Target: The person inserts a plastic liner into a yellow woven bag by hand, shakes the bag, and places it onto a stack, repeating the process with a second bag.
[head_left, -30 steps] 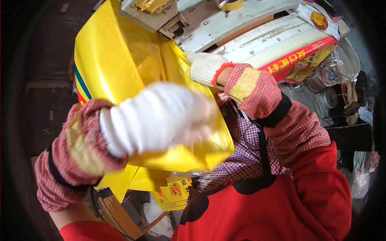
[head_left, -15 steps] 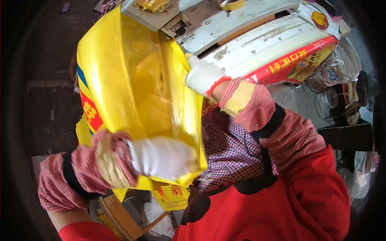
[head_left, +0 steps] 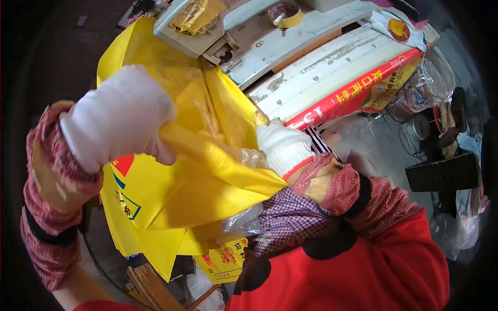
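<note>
A large yellow plastic sack (head_left: 207, 192) with red and blue print spreads across the middle of the view, its mouth pulled wide. Clear plastic film (head_left: 244, 220) shows inside it and along its lower edge. My left hand (head_left: 124, 116), in a white knit glove, is closed on a bunched edge of the sack at the left. Beside the machine, my right hand (head_left: 282, 145), gloved too, grips the sack's right-hand edge. Its fingertips are partly hidden. Checked cloth (head_left: 295, 215) covers my lap below the sack.
A pale sewing machine (head_left: 244, 31) stands at the top with a yellow tape roll (head_left: 285, 15) on it. A white worktop (head_left: 316, 67) with a red printed front strip (head_left: 358, 88) reaches right. Clear plastic bags (head_left: 423, 85), a dark block (head_left: 443, 173) and wooden pieces (head_left: 153, 287) lie around.
My left hand has moved up and left from the sack's lower right, drawing its edge along. My right hand has shifted slightly down and right. The sack's mouth has folded over.
</note>
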A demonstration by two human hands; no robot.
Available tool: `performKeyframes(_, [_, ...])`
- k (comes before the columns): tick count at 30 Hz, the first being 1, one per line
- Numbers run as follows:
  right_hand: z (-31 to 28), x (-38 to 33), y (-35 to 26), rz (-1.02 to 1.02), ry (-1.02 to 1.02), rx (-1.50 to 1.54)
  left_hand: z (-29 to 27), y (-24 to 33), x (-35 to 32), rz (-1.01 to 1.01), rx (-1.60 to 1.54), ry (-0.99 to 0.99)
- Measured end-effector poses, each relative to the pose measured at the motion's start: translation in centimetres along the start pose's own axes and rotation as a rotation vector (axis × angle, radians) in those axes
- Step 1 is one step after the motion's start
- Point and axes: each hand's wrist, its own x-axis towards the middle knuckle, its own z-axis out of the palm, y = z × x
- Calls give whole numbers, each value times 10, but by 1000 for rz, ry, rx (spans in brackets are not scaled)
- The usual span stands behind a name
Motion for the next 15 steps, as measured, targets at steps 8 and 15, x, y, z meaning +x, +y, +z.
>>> performKeyframes(8, [0, 85, -28, -143, 172, 67, 53, 115, 33, 514, -566, 1237])
performKeyframes(15, [-4, 50, -12, -332, -88, 167, 6, -2, 76, 290, -1, 1087])
